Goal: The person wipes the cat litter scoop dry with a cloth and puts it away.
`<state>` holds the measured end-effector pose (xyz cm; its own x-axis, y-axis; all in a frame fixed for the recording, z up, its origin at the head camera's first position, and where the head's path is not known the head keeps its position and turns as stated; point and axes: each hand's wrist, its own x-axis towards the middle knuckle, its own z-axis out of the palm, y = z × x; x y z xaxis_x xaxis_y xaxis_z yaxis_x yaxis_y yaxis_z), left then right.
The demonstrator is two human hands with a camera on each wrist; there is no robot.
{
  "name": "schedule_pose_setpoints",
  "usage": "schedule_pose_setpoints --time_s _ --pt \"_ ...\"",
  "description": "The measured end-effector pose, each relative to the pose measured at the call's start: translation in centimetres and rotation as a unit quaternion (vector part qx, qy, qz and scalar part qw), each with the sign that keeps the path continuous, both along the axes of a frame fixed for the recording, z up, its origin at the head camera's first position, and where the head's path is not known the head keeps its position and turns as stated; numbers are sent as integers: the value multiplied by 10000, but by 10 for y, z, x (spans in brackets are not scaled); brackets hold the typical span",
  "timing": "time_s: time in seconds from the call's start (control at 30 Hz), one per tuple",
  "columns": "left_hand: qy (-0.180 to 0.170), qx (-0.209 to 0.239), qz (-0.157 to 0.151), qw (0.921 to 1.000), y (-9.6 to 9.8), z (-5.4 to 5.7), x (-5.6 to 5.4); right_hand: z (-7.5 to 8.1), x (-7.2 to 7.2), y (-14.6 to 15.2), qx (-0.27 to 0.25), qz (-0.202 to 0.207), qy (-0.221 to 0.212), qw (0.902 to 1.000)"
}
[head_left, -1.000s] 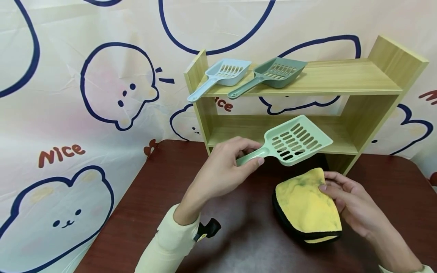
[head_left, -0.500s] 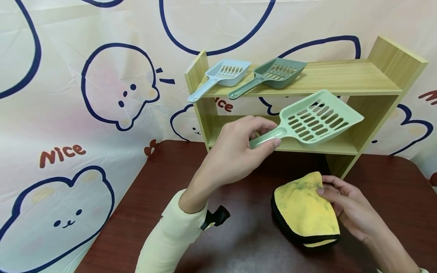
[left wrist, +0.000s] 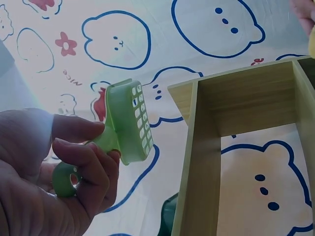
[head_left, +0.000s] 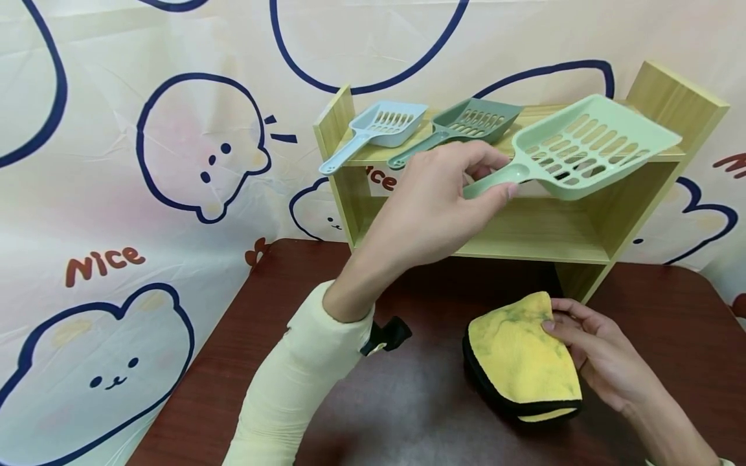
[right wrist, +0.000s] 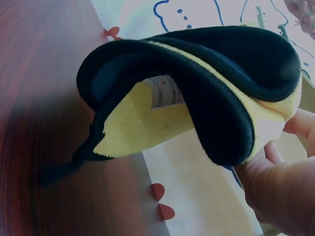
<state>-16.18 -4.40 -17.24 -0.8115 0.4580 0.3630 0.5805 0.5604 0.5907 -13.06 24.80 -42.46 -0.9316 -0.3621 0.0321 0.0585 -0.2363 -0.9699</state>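
Note:
My left hand point(head_left: 434, 207) grips the handle of a light green slotted litter scoop point(head_left: 566, 184), raised in front of the wooden shelf's point(head_left: 647, 207) top board. Seen in the left wrist view, the fingers curl round the handle and the scoop's head point(left wrist: 118, 132) points away from the hand. Lower right, my right hand point(head_left: 612, 359) pinches the edge of a folded yellow cloth point(head_left: 521, 356) with black trim, over the table. The right wrist view shows the cloth's point(right wrist: 221, 113) dark looped folds and a white label point(right wrist: 167, 93) inside.
A pale blue litter scoop point(head_left: 397, 138) and a dark green one point(head_left: 494, 134) lie side by side on the top board, handles jutting over its front edge. The shelf stands on a dark red-brown table point(head_left: 419, 388) before a cartoon-print backdrop point(head_left: 192, 39).
My left hand has lifted the light green litter scoop up and to the right, from before the lower board to the top board's level. The right hand and cloth have barely moved.

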Motion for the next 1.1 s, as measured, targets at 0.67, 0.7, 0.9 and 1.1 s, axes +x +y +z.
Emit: schedule_pose_setpoints --time_s 0.67,0.7,0.9,1.1 --pt "-428 -713 751 9937 68 20 -42 3 0 -4 41 85 -111 9999" --pt "-429 -736 764 9934 71 19 -44 3 1 -4 37 95 -118 9999" --pt "-336 -843 921 9916 83 12 -55 2 2 -6 -4 127 -158 9998" --pt "-292 -993 1090 9886 92 7 -66 2 3 -7 -36 138 -169 9998"
